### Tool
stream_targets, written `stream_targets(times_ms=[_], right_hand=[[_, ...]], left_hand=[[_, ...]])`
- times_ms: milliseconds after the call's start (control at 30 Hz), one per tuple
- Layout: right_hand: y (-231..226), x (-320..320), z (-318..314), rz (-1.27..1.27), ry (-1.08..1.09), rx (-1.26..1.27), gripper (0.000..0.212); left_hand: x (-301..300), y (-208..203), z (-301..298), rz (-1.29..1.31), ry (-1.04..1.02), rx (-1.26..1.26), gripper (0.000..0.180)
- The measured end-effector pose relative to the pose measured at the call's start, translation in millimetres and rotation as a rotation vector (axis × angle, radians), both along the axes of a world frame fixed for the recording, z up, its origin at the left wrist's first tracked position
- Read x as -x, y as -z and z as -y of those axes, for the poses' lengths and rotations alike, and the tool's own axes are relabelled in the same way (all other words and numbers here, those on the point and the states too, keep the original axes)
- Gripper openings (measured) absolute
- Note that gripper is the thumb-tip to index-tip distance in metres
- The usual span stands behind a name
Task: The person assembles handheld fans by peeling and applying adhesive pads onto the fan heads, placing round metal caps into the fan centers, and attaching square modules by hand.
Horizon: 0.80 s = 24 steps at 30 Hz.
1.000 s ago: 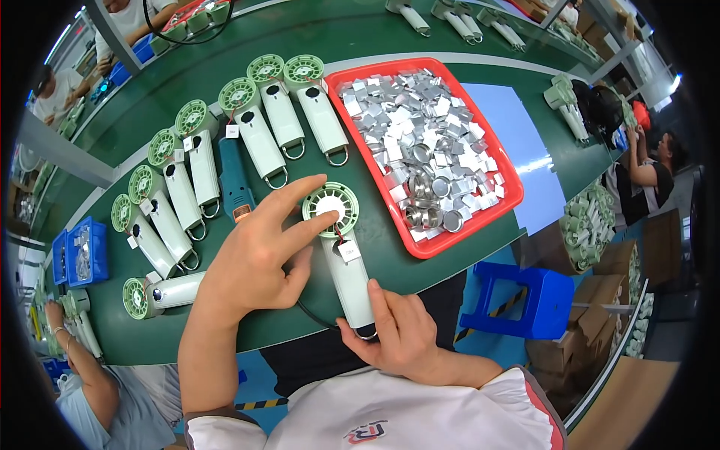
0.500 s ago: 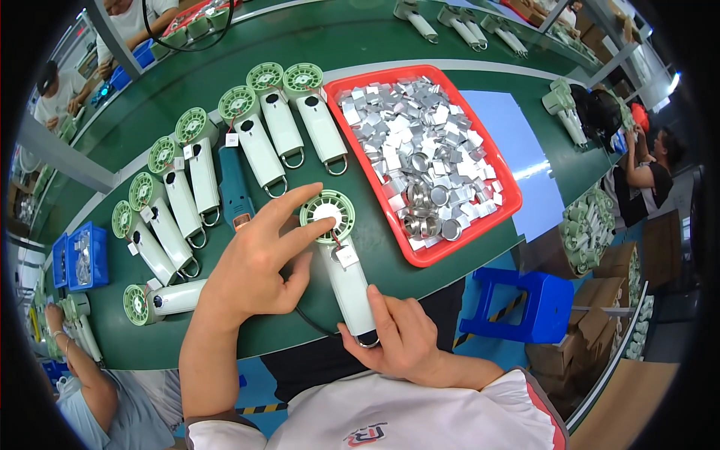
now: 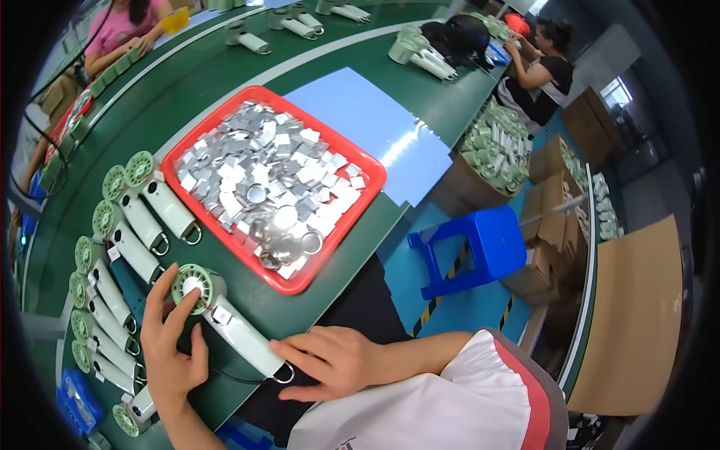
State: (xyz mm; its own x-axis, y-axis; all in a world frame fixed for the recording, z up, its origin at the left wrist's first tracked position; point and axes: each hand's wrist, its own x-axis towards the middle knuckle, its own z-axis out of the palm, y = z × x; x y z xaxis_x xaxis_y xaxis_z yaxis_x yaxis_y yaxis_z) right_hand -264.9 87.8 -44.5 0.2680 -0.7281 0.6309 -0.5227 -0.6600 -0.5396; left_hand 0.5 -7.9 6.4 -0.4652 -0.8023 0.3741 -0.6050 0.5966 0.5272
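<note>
A handheld fan with a pale green head and white handle [image 3: 244, 337] lies slantwise on the green table in front of me. My left hand [image 3: 172, 341] is at its round head [image 3: 199, 289], fingers spread. One finger rests on the white hub, another stretches along the outer rim, and the thumb stands apart. At the handle's lower end is my right hand [image 3: 337, 364]. One fingertip touches the handle beside the wire loop [image 3: 284, 373]; the thumb is spread away from it.
A red tray [image 3: 300, 279] heaped with silvery pieces and rings stands beyond the fan. Several similar fans [image 3: 142, 221] are lined up at left, with a teal power tool [image 3: 127, 285] among them. A light blue sheet [image 3: 375, 127] lies past the tray. A blue stool [image 3: 480, 247] stands right.
My view has swung to the right, so the table's things appear farther left. The right thumb has spread away from the handle's end. My left finger remains on the hub.
</note>
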Motion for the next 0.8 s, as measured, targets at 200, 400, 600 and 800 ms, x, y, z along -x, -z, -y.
stream_targets(times_ms=[200,400,600,800], right_hand=[[11,95,17,-0.137,0.410,0.174,0.041],[7,206,36,-0.276,0.655,0.164,0.041],[11,238,60,-0.356,0.466,0.106,0.048],[21,247,73,-0.433,0.390,0.163,0.041]], left_hand=[[0,4,1,0.012,0.011,0.007,0.057],[-3,5,-2,0.064,-0.016,0.019,0.054],[-2,4,-1,0.094,0.000,0.020,0.053],[-1,5,1,0.084,-0.008,0.062,0.053]])
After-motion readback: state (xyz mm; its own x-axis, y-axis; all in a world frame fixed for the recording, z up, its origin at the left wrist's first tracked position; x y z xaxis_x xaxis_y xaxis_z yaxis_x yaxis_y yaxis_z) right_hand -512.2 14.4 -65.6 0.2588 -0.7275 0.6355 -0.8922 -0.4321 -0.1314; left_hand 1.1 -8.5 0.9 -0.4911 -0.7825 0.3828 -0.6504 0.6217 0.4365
